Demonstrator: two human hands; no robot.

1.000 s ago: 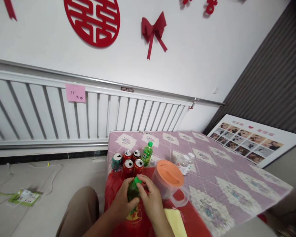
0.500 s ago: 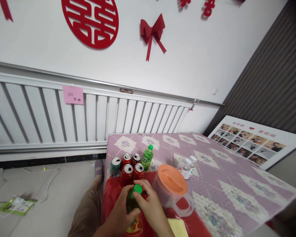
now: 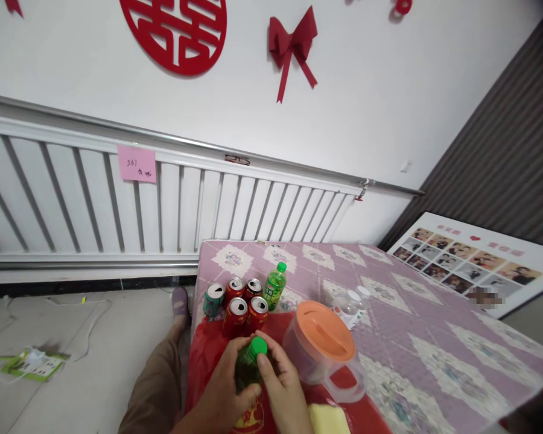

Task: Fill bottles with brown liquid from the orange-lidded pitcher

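A green plastic bottle with a green cap (image 3: pixel 258 345) stands between my two hands, above the red cloth. My left hand (image 3: pixel 228 383) is wrapped round its left side, with the thumb across the front. From the right, my right hand (image 3: pixel 284 380) closes on the bottle, its thumb just below the cap. My fingers hide most of the bottle's body. Just beyond them are several opened drink cans (image 3: pixel 238 310), mostly red with one teal. A second green bottle (image 3: pixel 276 284) stands upright beside the cans. Close to my right hand is a clear pitcher with an orange lid (image 3: pixel 324 330).
A red cloth or plastic sheet (image 3: pixel 203 355) lies on the purple floral cover (image 3: pixel 389 301). Clear bottles with white caps (image 3: pixel 349 306) stand behind the pitcher, and a yellow cloth (image 3: pixel 328 419) lies near the front. A white radiator (image 3: pixel 235 202) runs along the wall.
The camera view has shifted slightly, so the table things appear a little further right. Both hands stay round the green bottle, and the cans and pitcher keep their places.
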